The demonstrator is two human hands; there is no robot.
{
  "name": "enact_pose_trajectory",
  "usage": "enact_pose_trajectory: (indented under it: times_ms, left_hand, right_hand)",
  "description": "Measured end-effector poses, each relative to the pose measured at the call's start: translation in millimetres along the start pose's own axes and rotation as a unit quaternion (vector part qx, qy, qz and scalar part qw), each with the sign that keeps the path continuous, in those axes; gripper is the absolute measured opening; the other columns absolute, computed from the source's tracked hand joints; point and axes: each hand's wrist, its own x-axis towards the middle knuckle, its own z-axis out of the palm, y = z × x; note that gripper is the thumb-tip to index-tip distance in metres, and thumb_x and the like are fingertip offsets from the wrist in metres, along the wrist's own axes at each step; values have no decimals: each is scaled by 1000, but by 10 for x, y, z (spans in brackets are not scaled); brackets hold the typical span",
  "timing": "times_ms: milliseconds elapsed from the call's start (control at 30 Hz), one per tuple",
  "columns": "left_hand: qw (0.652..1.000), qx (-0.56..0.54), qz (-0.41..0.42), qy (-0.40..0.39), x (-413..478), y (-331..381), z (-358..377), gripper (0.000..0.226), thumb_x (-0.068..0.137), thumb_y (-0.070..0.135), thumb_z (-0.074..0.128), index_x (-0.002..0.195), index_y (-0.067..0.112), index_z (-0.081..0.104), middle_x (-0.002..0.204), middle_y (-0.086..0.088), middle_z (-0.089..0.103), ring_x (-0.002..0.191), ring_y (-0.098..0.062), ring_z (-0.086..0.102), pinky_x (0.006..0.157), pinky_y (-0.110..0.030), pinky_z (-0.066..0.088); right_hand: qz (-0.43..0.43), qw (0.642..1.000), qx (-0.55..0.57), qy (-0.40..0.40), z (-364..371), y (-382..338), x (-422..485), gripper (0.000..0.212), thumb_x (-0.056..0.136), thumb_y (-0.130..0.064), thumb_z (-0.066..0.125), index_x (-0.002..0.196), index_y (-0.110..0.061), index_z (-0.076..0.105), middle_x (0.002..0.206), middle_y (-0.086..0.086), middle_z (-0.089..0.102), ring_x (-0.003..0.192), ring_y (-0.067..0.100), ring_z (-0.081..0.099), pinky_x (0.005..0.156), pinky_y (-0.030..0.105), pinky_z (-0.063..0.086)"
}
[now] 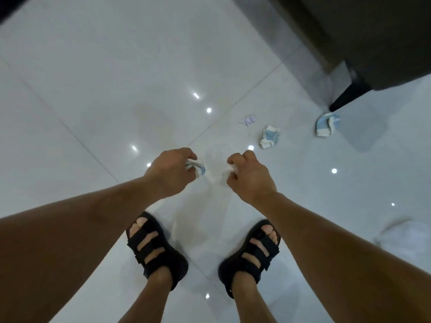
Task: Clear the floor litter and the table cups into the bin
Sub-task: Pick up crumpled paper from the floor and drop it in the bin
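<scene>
My left hand [171,170] grips a crumpled blue-and-white wrapper [198,167] low over the glossy white floor. My right hand [249,176] has its fingers curled round a small white scrap of paper [227,172], mostly hidden by the fingers. On the floor ahead to the right lie a crumpled blue-and-white wrapper [269,137], another blue-and-white wrapper [327,124] near a furniture leg, and a small pale purple scrap [248,120]. No bin and no cups are in view.
A dark grey sofa or armchair [377,38] with a black leg [347,96] fills the top right. My feet in black sandals [156,250] stand on the tiles below my hands. A whitish shape [405,236] lies at the right edge.
</scene>
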Motion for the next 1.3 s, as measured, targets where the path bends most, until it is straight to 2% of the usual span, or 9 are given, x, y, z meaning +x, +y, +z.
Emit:
enact_pose_trajectory:
  times_ms: [100,233,467,633,767,867,1000,1233,1300]
  left_hand:
    - [1000,8,17,4,-418,229,-564,21,85,23,60,106,22,61,92,0,61,73,-17,53,62,-27,41]
    - [998,44,26,23,-1132,439,-1360,30,88,23,57,118,20,59,106,-2,63,82,-14,51,69,-24,36]
    - [994,-13,8,107,-2674,720,-2705,36,88,23,58,123,16,58,116,-5,62,91,-17,54,72,-24,36]
    - [982,-51,-40,175,-3828,707,-3235,34,87,26,58,120,18,59,115,-4,62,95,-20,57,75,-24,40]
    - [964,-89,-92,231,-4745,707,-3332,37,87,32,60,122,19,58,117,-4,62,99,-22,58,77,-25,43]
    - [946,-125,-118,274,-5418,655,-3259,38,87,34,61,122,21,58,116,-3,62,97,-20,58,77,-26,45]
    - [913,-159,-179,329,-6323,352,-3087,40,87,38,62,123,21,57,115,-2,62,88,-15,54,72,-23,39]
    - [825,-237,-287,426,-7894,-591,-2543,38,87,36,62,122,21,58,111,-2,63,85,-15,55,70,-24,44]
    - [803,-251,-311,442,-8351,-922,-2334,35,87,33,60,119,21,59,107,-1,63,84,-16,57,65,-23,43]
  right_hand:
    - [-25,999,20,6,-549,-481,-208,30,89,-18,52,119,-19,55,118,2,42,74,21,49,67,26,41]
    - [-74,997,-9,-16,-1236,-1216,-648,29,91,-17,50,120,-18,56,123,-1,43,80,20,53,69,26,41]
    - [-126,988,-75,-47,-2316,-2644,-1600,32,93,-18,51,125,-18,55,120,5,54,90,25,60,73,26,43]
    - [-207,966,-145,-50,-2807,-3616,-2212,34,93,-21,51,126,-21,54,122,2,54,97,26,60,78,29,46]
    - [-298,931,-205,-48,-3057,-4269,-2714,33,93,-21,49,125,-22,55,121,2,55,96,28,60,75,30,46]
    - [-357,898,-250,-57,-3071,-4677,-3085,33,93,-21,47,126,-23,54,122,1,55,98,27,59,76,30,46]
    - [-435,846,-298,-77,-2843,-5225,-3578,34,95,-22,44,128,-23,54,124,0,55,103,25,59,82,29,47]
    - [-551,755,-336,-110,-1912,-6303,-4664,35,94,-22,47,128,-22,53,124,0,54,104,25,58,80,28,45]
    - [-571,738,-341,-116,-1541,-6594,-5025,36,93,-22,47,129,-22,53,124,0,54,104,25,57,79,28,44]
